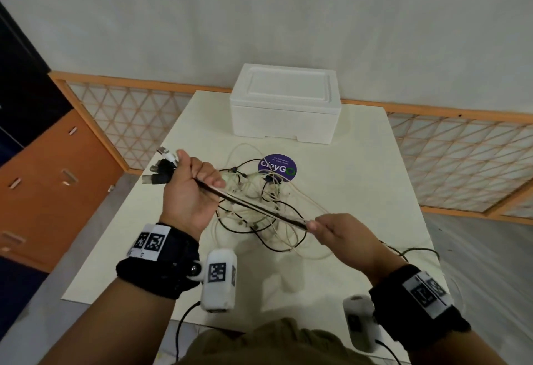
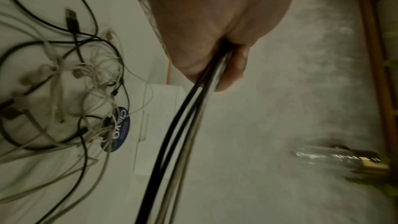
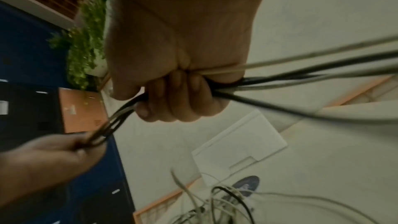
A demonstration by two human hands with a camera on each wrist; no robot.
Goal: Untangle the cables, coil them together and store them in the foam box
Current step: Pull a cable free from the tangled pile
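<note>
Fingers of left hand (image 1: 189, 191) and right hand (image 1: 340, 235) curled tight round thin cables (image 1: 253, 206); blocky lidded foam box (image 1: 284, 105) behind.

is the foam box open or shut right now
Shut. The foam box at the table's far end has its lid seated flush on top, with no cables inside it yet.
</note>
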